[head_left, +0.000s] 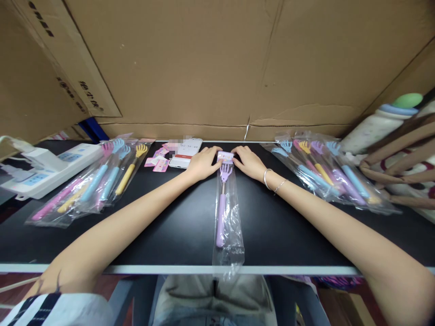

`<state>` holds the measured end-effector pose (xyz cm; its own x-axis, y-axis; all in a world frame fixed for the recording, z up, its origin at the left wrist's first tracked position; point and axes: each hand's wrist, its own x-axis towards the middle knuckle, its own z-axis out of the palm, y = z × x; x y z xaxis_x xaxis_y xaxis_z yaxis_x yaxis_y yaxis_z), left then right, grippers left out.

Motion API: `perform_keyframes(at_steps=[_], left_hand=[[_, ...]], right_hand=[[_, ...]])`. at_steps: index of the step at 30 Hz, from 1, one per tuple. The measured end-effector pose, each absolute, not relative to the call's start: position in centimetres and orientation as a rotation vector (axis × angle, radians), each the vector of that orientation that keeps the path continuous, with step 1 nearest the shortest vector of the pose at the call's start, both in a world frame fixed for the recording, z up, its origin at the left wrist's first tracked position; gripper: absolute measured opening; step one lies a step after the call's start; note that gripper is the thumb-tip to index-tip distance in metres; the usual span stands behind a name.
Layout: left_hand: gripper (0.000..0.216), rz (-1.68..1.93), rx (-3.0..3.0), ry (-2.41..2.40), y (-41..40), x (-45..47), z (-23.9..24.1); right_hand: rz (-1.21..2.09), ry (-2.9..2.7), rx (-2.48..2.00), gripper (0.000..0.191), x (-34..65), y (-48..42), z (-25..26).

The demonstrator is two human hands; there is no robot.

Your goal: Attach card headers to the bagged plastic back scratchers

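Head view: landmark = purple scratcher [221, 217], in clear bag [235, 226] on black table [163, 231]
Label card [225, 157]: beyond purple scratcher's prongs
Left hand [204, 164]: at card's left edge, pinch or press, cannot tell
Right hand [249, 163]: at card's right edge, grip cannot tell either
Phone [185, 153]: left of purple scratcher's prongs
Bagged bundles: left [95, 181] and right [326, 170] of purple scratcher, well apart

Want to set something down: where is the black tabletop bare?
Bare tabletop lies on both sides of the bagged purple scratcher, between it and each forearm. Crowded: the left bags beside the power strip, the cards and phone by the left hand, and the right bags.
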<state>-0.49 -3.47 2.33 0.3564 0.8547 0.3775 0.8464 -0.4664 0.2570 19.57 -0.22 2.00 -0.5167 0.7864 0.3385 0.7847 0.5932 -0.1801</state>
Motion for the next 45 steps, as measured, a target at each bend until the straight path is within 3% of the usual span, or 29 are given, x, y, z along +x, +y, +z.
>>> perform_keyframes(at_steps=[45], left_hand=[[0.038,0.73,2.581,1.612,-3.73,-0.38,2.53]], right_hand=[[-0.063,-2.471,-1.219,0.024,19.68,-0.25,1.94]])
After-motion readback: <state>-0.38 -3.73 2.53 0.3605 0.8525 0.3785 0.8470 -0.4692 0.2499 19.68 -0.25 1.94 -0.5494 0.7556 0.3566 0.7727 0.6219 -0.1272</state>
